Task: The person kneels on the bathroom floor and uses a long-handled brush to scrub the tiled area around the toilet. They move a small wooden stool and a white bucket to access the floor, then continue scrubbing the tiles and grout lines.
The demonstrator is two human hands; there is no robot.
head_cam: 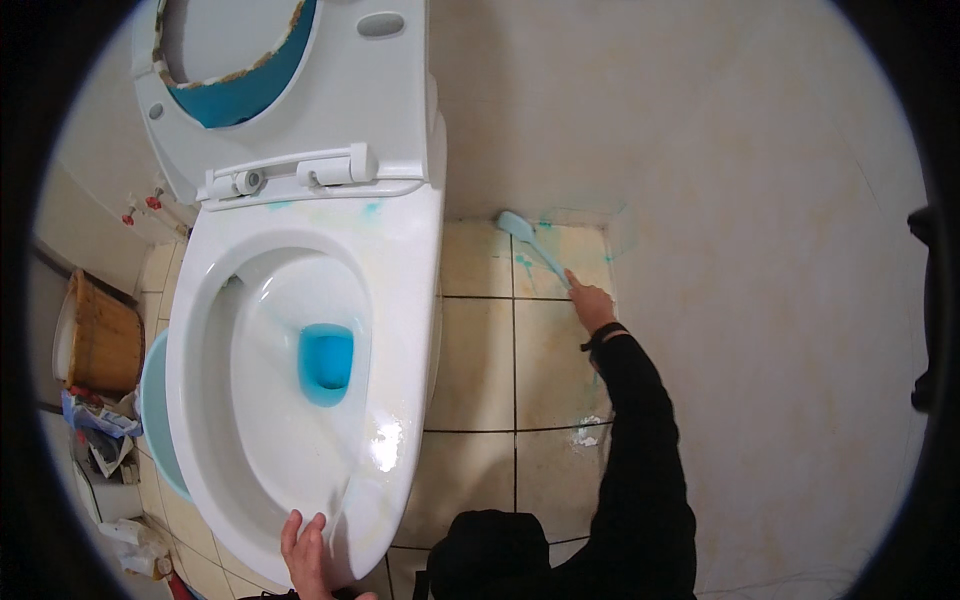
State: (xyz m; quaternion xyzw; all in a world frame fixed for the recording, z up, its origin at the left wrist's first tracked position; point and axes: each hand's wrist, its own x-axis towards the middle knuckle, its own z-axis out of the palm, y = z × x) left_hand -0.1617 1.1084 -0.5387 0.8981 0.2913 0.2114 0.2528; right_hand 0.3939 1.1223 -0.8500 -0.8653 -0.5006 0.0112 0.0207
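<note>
My right hand (593, 306) grips the handle of a pale blue brush (534, 241), whose head lies at the foot of the wall, over the floor tiles. Blue-green liquid marks the tiles and wall base around it. My left hand (306, 553) rests with fingers apart on the front rim of a white toilet bowl (405, 360), holding nothing. Blue water (327, 364) stands in the bowl. The toilet's seat and lid (360, 90) are raised, with a blue padded piece on them. The bristles of the brush are hidden.
Left of the toilet stand a wooden bucket (112, 334), a light blue basin (161, 420) and plastic bags (135, 546). Red-handled valves (154, 202) are at the wall behind. A pale wall (765, 315) bounds the tiled floor (472, 360) on the right.
</note>
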